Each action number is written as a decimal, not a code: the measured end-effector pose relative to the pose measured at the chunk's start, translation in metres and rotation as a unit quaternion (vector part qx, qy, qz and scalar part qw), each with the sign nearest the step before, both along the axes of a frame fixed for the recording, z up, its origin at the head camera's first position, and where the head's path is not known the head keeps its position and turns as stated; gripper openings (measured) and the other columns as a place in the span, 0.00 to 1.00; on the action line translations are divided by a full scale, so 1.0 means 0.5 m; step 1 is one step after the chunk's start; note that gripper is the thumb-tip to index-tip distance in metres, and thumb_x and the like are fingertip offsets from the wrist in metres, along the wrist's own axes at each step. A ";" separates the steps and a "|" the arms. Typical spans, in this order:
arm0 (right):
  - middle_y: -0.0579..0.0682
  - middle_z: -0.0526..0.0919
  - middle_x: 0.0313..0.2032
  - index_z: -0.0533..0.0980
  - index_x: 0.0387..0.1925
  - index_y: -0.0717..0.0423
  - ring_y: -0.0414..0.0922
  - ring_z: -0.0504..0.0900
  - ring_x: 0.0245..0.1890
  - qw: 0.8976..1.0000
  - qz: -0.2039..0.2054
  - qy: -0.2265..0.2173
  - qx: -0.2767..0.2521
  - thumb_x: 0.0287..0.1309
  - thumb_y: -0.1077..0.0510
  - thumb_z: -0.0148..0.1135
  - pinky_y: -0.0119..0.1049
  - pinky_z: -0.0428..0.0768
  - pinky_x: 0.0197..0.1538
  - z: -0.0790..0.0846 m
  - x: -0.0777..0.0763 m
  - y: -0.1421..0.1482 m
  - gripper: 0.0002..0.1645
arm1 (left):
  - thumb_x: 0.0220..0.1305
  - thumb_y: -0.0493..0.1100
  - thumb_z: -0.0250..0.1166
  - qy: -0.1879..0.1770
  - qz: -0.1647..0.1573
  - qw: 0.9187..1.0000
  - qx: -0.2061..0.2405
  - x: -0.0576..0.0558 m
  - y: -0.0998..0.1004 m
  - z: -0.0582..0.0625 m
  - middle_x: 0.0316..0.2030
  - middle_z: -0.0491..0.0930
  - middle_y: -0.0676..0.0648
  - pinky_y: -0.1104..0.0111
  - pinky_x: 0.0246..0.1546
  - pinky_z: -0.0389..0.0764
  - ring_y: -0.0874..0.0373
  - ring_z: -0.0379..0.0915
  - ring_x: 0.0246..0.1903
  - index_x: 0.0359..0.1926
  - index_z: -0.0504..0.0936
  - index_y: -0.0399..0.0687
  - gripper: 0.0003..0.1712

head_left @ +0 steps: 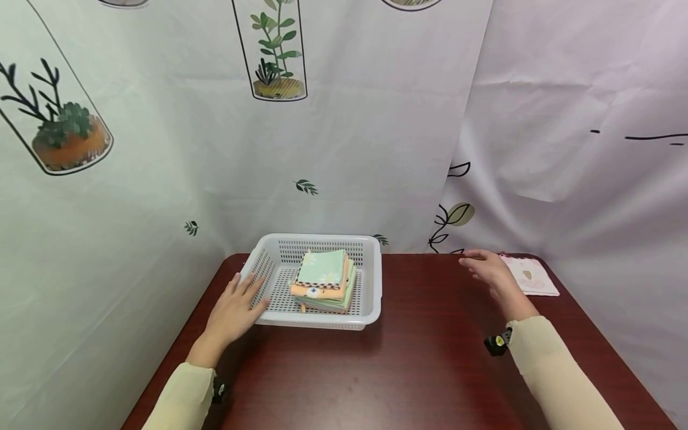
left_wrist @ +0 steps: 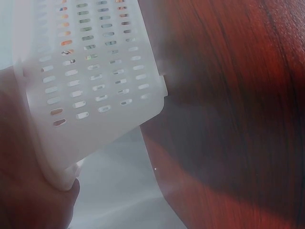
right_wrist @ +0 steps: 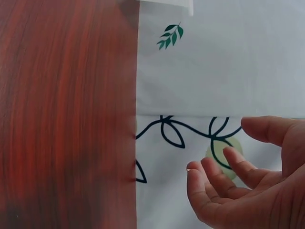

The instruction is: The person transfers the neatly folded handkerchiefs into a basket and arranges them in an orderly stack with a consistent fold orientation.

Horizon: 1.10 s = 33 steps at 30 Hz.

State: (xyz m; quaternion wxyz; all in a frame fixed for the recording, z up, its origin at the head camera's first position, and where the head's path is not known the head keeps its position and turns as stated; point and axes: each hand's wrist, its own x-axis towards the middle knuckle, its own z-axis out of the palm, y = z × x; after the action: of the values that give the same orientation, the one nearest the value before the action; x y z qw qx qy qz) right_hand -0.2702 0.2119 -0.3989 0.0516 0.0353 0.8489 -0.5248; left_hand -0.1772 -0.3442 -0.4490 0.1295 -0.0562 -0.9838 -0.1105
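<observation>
My left hand (head_left: pixel 231 313) lies over the left rim of a white perforated plastic basket (head_left: pixel 317 319), fingers spread and mostly straight. In the left wrist view, part of that hand (left_wrist: pixel 19 157) shows along the rim at the basket's corner. A stack of folded cloths (head_left: pixel 322 280), mint green on top with orange and pale green below, sits inside the basket. My right hand (head_left: pixel 489 272) hovers over the table's far right with nothing in it, fingers loosely bent. Right beside it lies a flat white and pink cloth (head_left: pixel 529 276), partly covered by the hand in the head view.
The dark red wooden table (head_left: pixel 344 376) carries the basket near its back left. Printed white fabric (head_left: pixel 344 149) with plant drawings hangs behind and along both sides, close to the table edges. Each wrist wears a dark strapped device (head_left: pixel 495 344).
</observation>
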 end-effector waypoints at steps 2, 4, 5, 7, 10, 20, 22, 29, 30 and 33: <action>0.71 0.72 0.64 0.64 0.70 0.70 0.60 0.75 0.59 1.000 -0.005 0.000 0.005 0.71 0.51 0.57 0.52 0.75 0.64 -0.002 0.004 0.008 0.36 | 0.72 0.56 0.58 0.004 -0.003 1.000 -0.002 -0.001 -0.002 -0.001 0.72 0.64 0.33 0.36 0.72 0.51 0.28 0.46 0.74 0.73 0.69 0.41 0.36; 0.71 0.71 0.64 0.64 0.70 0.70 0.60 0.75 0.60 1.000 -0.011 0.000 0.008 0.71 0.51 0.57 0.52 0.75 0.64 -0.003 0.007 0.016 0.36 | 0.72 0.56 0.58 0.008 -0.007 1.000 -0.005 -0.003 -0.003 -0.003 0.72 0.65 0.33 0.37 0.72 0.52 0.28 0.47 0.74 0.72 0.69 0.41 0.36; 0.72 0.71 0.64 0.63 0.70 0.70 0.61 0.75 0.60 1.000 -0.013 0.001 0.008 0.72 0.51 0.56 0.52 0.75 0.63 -0.004 0.008 0.020 0.36 | 0.72 0.56 0.58 0.008 -0.008 1.000 -0.006 -0.003 -0.003 -0.004 0.72 0.65 0.33 0.37 0.72 0.52 0.28 0.47 0.74 0.72 0.69 0.41 0.36; 0.72 0.70 0.64 0.63 0.70 0.70 0.62 0.75 0.61 1.000 -0.018 0.001 0.009 0.72 0.51 0.56 0.52 0.76 0.63 -0.005 0.009 0.028 0.36 | 0.72 0.56 0.58 0.006 -0.009 1.000 -0.005 -0.004 -0.004 -0.005 0.72 0.64 0.33 0.37 0.72 0.51 0.28 0.47 0.74 0.73 0.69 0.41 0.36; 0.72 0.70 0.64 0.63 0.71 0.70 0.63 0.75 0.61 1.000 -0.023 0.005 0.011 0.72 0.51 0.56 0.53 0.76 0.63 -0.008 0.009 0.039 0.36 | 0.72 0.56 0.58 0.003 -0.008 1.000 -0.004 -0.004 -0.006 -0.004 0.72 0.64 0.33 0.37 0.72 0.51 0.28 0.46 0.74 0.73 0.69 0.41 0.36; 0.71 0.65 0.68 0.60 0.73 0.68 0.66 0.71 0.64 0.999 -0.024 0.020 0.009 0.73 0.45 0.54 0.56 0.74 0.64 -0.018 0.014 0.078 0.40 | 0.73 0.59 0.55 -0.004 -0.005 1.000 -0.009 -0.003 -0.006 -0.003 0.73 0.63 0.33 0.38 0.73 0.50 0.29 0.45 0.75 0.73 0.68 0.41 0.37; 0.72 0.62 0.70 0.58 0.74 0.68 0.68 0.68 0.66 1.000 -0.019 0.012 0.006 0.73 0.44 0.53 0.57 0.73 0.64 -0.019 0.014 0.088 0.41 | 0.73 0.58 0.56 -0.004 -0.004 1.000 -0.009 -0.003 -0.005 -0.003 0.73 0.63 0.33 0.38 0.73 0.50 0.28 0.45 0.75 0.73 0.68 0.41 0.37; 0.70 0.67 0.66 0.56 0.76 0.65 0.51 0.78 0.49 0.999 -0.021 0.004 0.034 0.72 0.42 0.53 0.43 0.78 0.45 -0.031 0.008 0.131 0.43 | 0.73 0.59 0.55 -0.009 -0.001 1.000 -0.007 -0.002 -0.004 0.000 0.73 0.62 0.33 0.37 0.73 0.49 0.29 0.44 0.75 0.74 0.67 0.41 0.37; 0.69 0.68 0.65 0.57 0.75 0.66 0.45 0.78 0.45 0.999 -0.022 0.008 0.040 0.73 0.42 0.53 0.40 0.78 0.43 -0.033 0.006 0.137 0.43 | 0.73 0.59 0.55 -0.009 0.000 1.000 -0.007 -0.002 -0.004 0.000 0.73 0.62 0.33 0.37 0.73 0.49 0.29 0.44 0.75 0.74 0.67 0.42 0.37; 0.71 0.67 0.66 0.58 0.75 0.67 0.39 0.76 0.43 0.998 -0.020 0.017 0.057 0.73 0.42 0.53 0.35 0.79 0.42 -0.040 0.002 0.154 0.43 | 0.73 0.59 0.54 -0.011 0.001 1.000 -0.006 -0.003 -0.004 -0.001 0.73 0.62 0.33 0.37 0.73 0.49 0.29 0.43 0.75 0.74 0.67 0.42 0.37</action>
State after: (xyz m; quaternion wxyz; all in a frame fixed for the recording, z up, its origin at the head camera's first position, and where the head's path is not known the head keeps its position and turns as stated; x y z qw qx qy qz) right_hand -0.2694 0.2890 -0.4189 0.0244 0.0462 0.8772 -0.4772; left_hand -0.1790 -0.3462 -0.4497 0.1186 -0.0551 -0.9859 -0.1047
